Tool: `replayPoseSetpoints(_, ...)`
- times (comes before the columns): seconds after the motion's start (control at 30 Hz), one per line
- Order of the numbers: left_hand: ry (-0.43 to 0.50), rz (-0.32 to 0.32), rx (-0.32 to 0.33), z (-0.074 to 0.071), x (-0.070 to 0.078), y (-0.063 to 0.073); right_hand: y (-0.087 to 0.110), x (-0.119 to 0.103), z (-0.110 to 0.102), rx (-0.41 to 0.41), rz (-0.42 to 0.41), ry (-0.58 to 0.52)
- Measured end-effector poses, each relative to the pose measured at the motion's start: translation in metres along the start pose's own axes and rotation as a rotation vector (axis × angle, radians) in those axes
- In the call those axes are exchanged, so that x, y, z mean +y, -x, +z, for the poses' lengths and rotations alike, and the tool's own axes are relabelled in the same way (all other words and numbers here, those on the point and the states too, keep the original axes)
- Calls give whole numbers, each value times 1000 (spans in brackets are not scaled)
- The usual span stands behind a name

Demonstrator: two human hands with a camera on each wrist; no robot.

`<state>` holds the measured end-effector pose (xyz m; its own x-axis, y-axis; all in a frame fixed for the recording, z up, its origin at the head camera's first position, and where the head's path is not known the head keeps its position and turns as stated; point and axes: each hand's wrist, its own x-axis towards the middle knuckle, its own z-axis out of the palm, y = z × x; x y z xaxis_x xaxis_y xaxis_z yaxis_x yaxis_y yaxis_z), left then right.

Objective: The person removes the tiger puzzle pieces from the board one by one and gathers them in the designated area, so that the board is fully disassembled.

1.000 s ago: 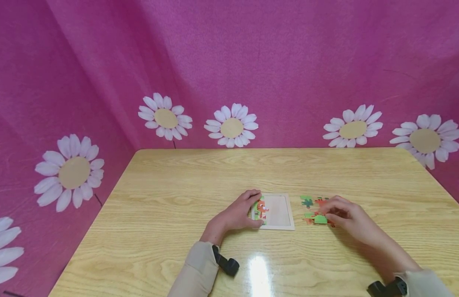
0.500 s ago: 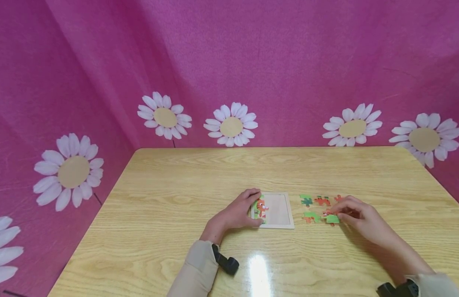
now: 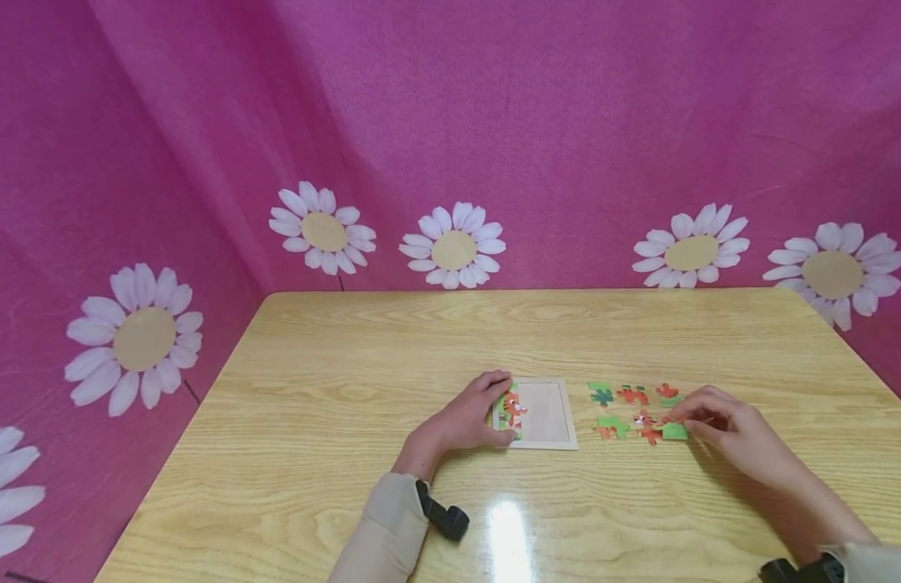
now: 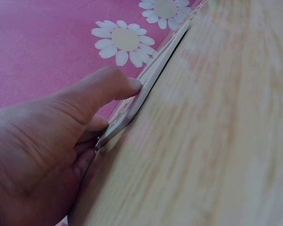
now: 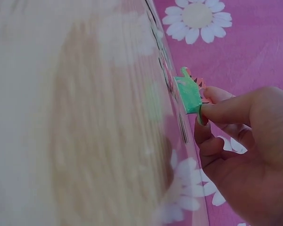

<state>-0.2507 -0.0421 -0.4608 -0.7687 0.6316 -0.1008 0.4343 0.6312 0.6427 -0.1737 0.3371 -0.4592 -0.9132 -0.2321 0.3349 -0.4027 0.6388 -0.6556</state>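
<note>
A small wooden puzzle tray (image 3: pixel 571 423) lies on the table with a column of fitted pieces (image 3: pixel 514 413) along its left side, showing part of a red animal on green. My left hand (image 3: pixel 465 417) grips the tray's left end, thumb at the near edge and fingers by the far corner. In the left wrist view the thumb (image 4: pixel 127 86) presses the tray rim. Right of the tray, my right hand (image 3: pixel 737 433) pinches a green and red jigsaw piece (image 5: pixel 187 94) between thumb and fingers. That piece is tilted up, close over the table, beside a red piece (image 3: pixel 647 429).
More loose jigsaw pieces lie in two rows right of the tray: a green one (image 3: pixel 601 395), a red one (image 3: pixel 632 395), a red and green one (image 3: pixel 667 393) and another green one (image 3: pixel 612 427). A pink flowered curtain (image 3: pixel 567 146) hangs behind the wooden table (image 3: pixel 392 340).
My right hand has moved to the right with the pinched piece, uncovering the loose pieces it overlapped before. My left hand and the tray have stayed in place.
</note>
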Motion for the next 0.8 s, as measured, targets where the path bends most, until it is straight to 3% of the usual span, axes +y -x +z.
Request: replayPoseSetpoints(0.8, -1, 5, 3, 1, -1, -1, 4, 9, -12, 9, 19, 9)
